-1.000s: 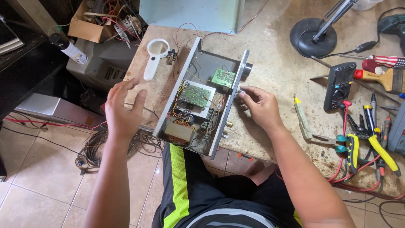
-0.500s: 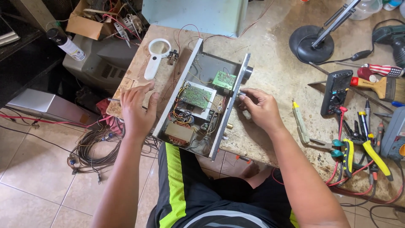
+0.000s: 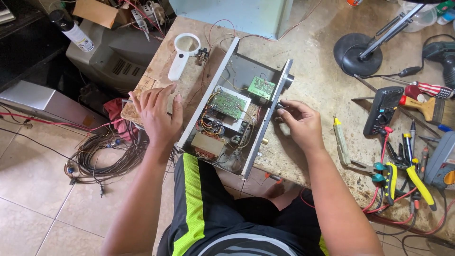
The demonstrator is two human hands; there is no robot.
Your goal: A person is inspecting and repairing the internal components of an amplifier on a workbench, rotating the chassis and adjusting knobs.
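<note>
An open metal chassis (image 3: 246, 66) lies on the workbench, with green circuit boards (image 3: 229, 102) and a transformer (image 3: 207, 146) inside. My left hand (image 3: 159, 114) rests flat on the bench just left of the chassis wall, fingers slightly apart, lying over a thin metal tool (image 3: 127, 101). Whether it grips that tool I cannot tell. My right hand (image 3: 301, 125) is at the front panel on the chassis's right side, with fingertips pinched on a small dark knob (image 3: 280, 107).
A white magnifying glass (image 3: 182, 52) lies behind my left hand. A multimeter (image 3: 384, 110), a brush (image 3: 426, 106), pliers (image 3: 417, 182) and screwdrivers crowd the right. A lamp base (image 3: 360, 54) stands behind. A cable coil (image 3: 106, 156) lies on the floor.
My left hand has moved from the air beside the chassis onto the bench top, further from me. My right hand has stayed at the front panel.
</note>
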